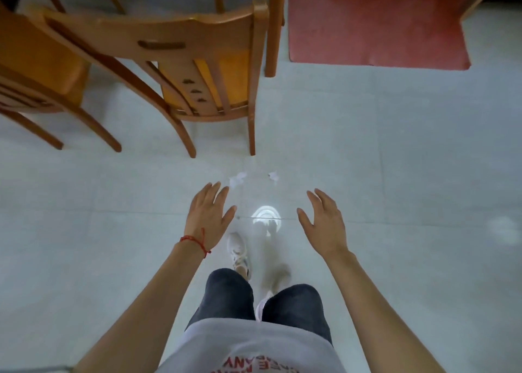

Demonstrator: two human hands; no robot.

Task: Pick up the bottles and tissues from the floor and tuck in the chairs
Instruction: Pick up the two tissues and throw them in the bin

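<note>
Two small crumpled white tissues lie on the pale tiled floor, one just beyond my left fingertips and the other a little to its right. My left hand, with a red string on the wrist, and my right hand are both held out above the floor, fingers spread, holding nothing. A wooden chair with an orange seat stands straight ahead, its back towards me, its rear legs just beyond the tissues. A second wooden chair stands at the left edge. No bottle is in view.
A red mat lies on the floor at the upper right. A wooden leg stands between the chair and the mat. A bright lamp reflection shines on the tiles between my hands. My feet are below it.
</note>
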